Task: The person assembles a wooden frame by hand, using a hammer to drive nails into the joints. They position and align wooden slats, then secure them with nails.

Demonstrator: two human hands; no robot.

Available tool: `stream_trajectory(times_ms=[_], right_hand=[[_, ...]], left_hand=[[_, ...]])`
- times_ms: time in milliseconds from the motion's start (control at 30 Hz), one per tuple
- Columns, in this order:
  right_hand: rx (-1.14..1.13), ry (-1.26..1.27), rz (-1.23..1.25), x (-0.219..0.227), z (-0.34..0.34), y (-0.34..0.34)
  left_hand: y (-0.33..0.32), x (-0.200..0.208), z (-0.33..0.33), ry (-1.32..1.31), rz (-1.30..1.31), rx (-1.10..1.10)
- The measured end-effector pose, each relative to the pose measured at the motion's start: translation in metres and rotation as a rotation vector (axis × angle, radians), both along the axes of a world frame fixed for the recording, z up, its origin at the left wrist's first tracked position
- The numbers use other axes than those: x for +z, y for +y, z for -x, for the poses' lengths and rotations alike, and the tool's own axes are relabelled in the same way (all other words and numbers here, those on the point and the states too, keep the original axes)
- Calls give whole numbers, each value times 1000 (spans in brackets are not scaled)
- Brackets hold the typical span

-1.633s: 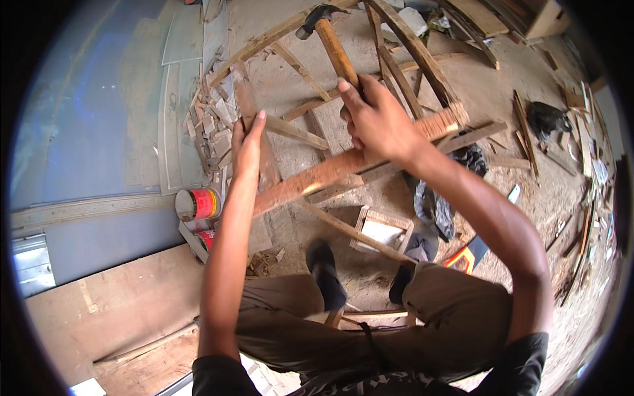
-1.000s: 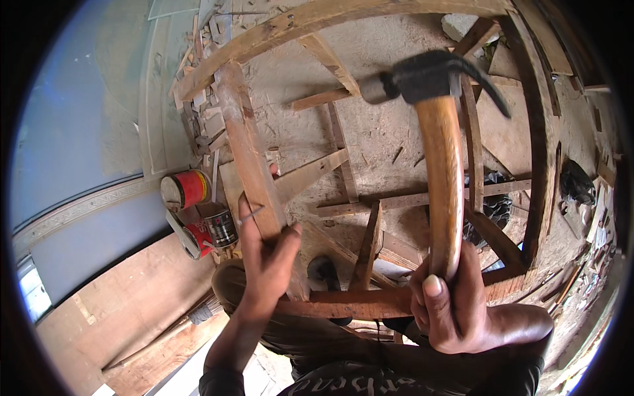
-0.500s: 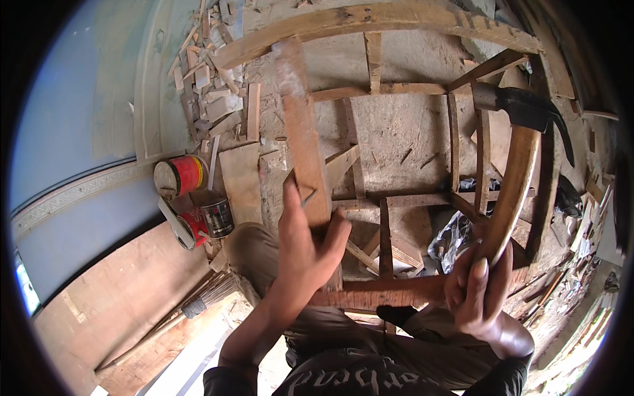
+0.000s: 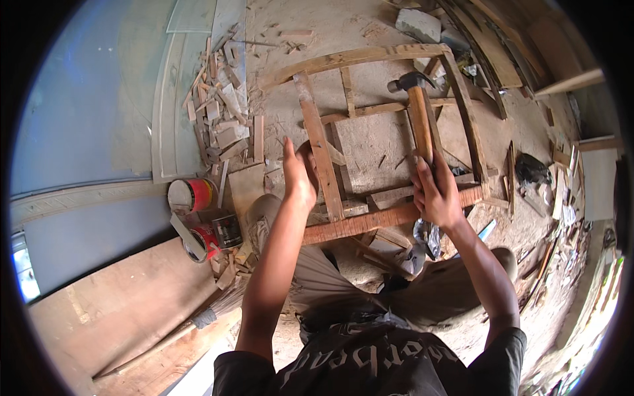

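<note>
My right hand (image 4: 437, 197) is wrapped round the wooden handle of a claw hammer (image 4: 419, 119), held upright with its dark head away from me, over the right part of a wooden frame (image 4: 362, 57). My left hand (image 4: 298, 177) is beside a slat (image 4: 321, 155) on the frame's left. Its fingers are apart, one pointing up; the others reach close to the slat's edge, and I cannot tell whether they press on it. Small dark nail marks show on the slat. The reddish near rail (image 4: 389, 220) crosses in front of my legs.
Wood offcuts (image 4: 224, 112) lie heaped at the left. Paint cans (image 4: 191, 195) stand near my left knee, above a broom (image 4: 218, 307). A concrete block (image 4: 419, 25) sits at the back. A black bag (image 4: 532, 169) and scrap lie at the right.
The frame sits farther away and lower in view. My left hand has come off its grip on the slat to its left side. The hammer has moved left and away, still in my right hand.
</note>
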State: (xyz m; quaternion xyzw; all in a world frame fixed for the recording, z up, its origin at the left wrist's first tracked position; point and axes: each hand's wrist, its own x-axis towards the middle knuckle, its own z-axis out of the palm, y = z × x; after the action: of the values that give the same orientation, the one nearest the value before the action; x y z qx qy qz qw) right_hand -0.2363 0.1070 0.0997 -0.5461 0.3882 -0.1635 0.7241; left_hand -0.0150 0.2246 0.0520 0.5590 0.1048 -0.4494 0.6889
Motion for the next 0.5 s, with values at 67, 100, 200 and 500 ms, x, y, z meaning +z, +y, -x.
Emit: stream_trajectory(times_ms=[67,100,200,500], right_hand=[[12,7,19,-2,0,0],[5,10,34,-5,1,-2],[39,190,269,-11,4,-6],[-67,172,449,-13,4,-2]], left_hand=[[-8,-7,-20,39,6,-45],[-17,-1,-23,-87,20,-111],[-41,4,-26,-280,135,-204],[-44,-64,-77,-172,326,-241]])
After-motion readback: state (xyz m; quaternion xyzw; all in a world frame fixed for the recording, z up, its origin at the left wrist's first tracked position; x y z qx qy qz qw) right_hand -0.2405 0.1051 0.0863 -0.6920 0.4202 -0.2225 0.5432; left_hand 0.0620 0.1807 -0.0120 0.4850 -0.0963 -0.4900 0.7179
